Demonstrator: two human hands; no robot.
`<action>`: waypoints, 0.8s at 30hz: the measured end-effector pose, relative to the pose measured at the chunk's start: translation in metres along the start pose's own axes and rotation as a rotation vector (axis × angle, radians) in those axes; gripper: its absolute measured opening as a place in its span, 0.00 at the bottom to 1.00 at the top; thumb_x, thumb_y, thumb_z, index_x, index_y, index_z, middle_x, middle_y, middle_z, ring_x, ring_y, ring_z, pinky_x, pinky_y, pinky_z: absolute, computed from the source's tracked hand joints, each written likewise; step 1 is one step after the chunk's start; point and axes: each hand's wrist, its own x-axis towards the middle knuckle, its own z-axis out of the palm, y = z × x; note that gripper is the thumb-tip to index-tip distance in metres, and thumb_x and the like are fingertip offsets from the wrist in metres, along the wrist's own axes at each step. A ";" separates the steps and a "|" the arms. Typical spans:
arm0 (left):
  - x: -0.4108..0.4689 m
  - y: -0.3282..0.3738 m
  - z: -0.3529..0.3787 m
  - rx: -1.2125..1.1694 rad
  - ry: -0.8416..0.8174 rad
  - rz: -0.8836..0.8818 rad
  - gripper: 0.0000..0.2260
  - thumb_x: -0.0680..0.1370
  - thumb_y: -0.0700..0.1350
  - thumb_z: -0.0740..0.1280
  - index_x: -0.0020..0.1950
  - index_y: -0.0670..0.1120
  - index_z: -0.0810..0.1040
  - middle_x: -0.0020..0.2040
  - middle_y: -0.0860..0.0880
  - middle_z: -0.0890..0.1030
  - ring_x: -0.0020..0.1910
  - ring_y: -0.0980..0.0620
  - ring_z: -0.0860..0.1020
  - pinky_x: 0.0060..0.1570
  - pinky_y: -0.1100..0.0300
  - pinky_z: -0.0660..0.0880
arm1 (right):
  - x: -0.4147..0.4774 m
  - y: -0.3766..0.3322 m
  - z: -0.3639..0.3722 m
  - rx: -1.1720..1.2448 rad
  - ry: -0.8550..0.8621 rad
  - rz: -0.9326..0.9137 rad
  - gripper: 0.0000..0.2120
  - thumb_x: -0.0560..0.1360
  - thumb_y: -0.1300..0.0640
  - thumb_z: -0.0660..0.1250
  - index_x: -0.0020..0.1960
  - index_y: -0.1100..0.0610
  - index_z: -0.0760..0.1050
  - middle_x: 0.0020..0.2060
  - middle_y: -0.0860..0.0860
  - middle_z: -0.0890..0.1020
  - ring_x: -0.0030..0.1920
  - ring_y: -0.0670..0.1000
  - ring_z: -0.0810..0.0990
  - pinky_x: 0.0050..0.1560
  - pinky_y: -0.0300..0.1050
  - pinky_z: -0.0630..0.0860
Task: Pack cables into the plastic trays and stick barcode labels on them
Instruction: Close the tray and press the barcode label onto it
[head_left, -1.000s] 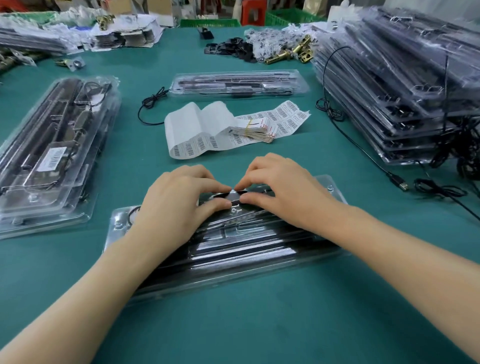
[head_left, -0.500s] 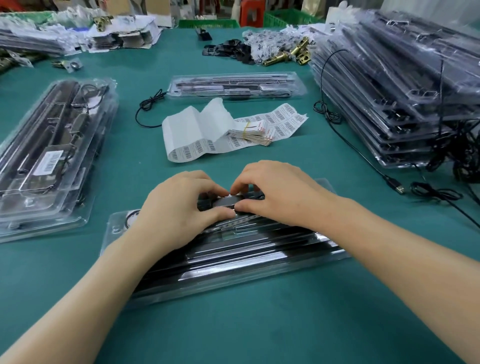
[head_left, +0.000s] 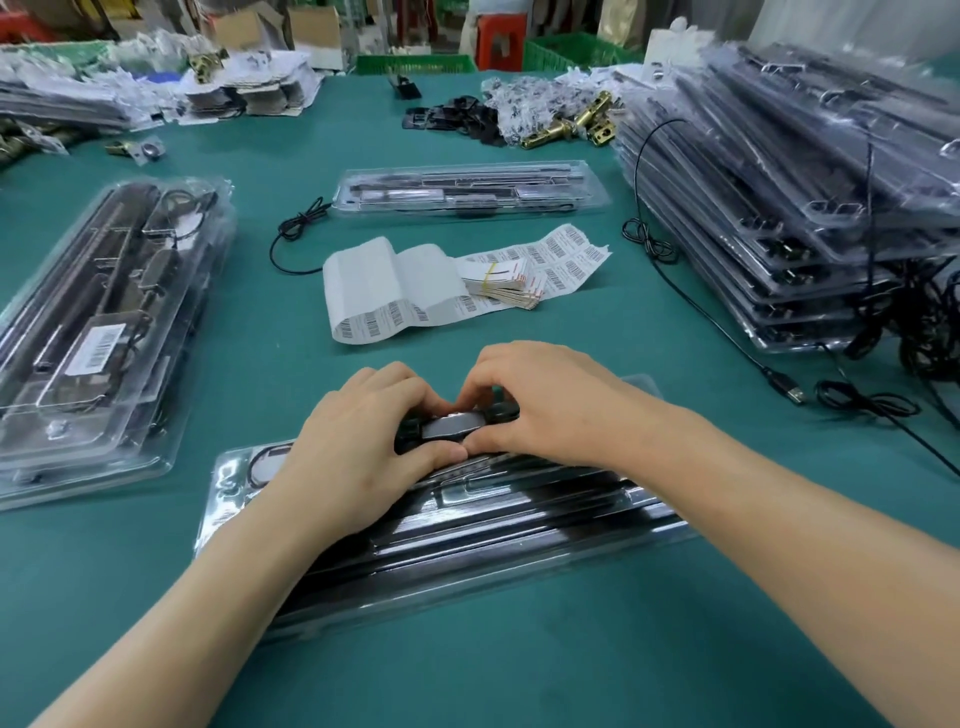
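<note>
Two hands meet at the far edge of the near tray (head_left: 519, 540), which lies slantwise on the green surface (head_left: 597, 322), its right end farther from the person than its left. The left hand (head_left: 363, 452) and the right hand (head_left: 550, 410) face each other with fingers curled. Each grip is closed from its own side on a small dark glossy piece (head_left: 441, 428), thumbs below and fingertips above. That piece sits at the middle of the tray's far long edge, directly between the two grips; whether it is seated in a slot I cannot tell.

Bare surface runs along the near side of the tray and in a band beyond the hands, up to the strip of barcode labels (head_left: 395, 291). A banded bundle of cards (head_left: 498, 283) rests on that strip. To the left, a stack of packed trays (head_left: 104, 332) has its near corner close to the near tray's left end. To the right, a plugged cable (head_left: 784, 387) crosses the surface between the near tray and a tall stack of trays (head_left: 805, 182). Farther back lies a single tray (head_left: 467, 189) with a loose cable (head_left: 298, 234) at its left end, well apart from the hands.
</note>
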 end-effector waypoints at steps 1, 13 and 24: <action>0.000 0.001 -0.001 -0.005 -0.003 -0.004 0.14 0.73 0.60 0.73 0.54 0.55 0.81 0.48 0.60 0.75 0.51 0.52 0.73 0.53 0.47 0.73 | 0.000 0.000 0.000 -0.009 0.002 0.000 0.17 0.75 0.38 0.72 0.59 0.43 0.80 0.53 0.42 0.79 0.56 0.46 0.76 0.56 0.53 0.76; -0.004 -0.003 -0.002 -0.044 0.045 0.014 0.15 0.75 0.64 0.71 0.55 0.58 0.81 0.51 0.61 0.77 0.54 0.57 0.74 0.55 0.53 0.74 | 0.033 0.061 -0.037 0.109 0.551 0.268 0.07 0.76 0.53 0.71 0.54 0.49 0.83 0.47 0.46 0.84 0.47 0.49 0.81 0.56 0.51 0.78; 0.007 -0.003 -0.024 -0.119 0.298 -0.092 0.12 0.75 0.55 0.69 0.57 0.53 0.80 0.52 0.57 0.78 0.53 0.58 0.77 0.53 0.58 0.73 | 0.051 0.046 -0.004 -0.062 0.433 0.071 0.07 0.80 0.54 0.68 0.55 0.53 0.83 0.53 0.50 0.78 0.59 0.52 0.74 0.56 0.49 0.73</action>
